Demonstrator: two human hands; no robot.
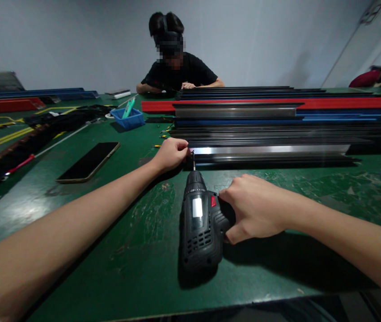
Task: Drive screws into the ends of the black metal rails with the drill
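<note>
My right hand (pixel 251 208) is wrapped round the grip of a black cordless drill (pixel 199 228), which lies on its side just above or on the green tabletop. Its bit (pixel 194 162) points away from me, the tip close to the left end of a shiny dark metal profile (pixel 271 150). At that same end, my left hand (pixel 173 154) has thumb and forefinger pinched together beside the bit's tip. Whatever sits between those fingers is too small to make out.
More long profiles, including a red one (pixel 345 103), are stacked behind. A blue basket (pixel 128 120) holds a teal-handled tool. A phone (pixel 89 162) lies left of my forearm, near a black cable bundle (pixel 43 145). Across the table (pixel 137 277) sits a person (pixel 184 71) in black.
</note>
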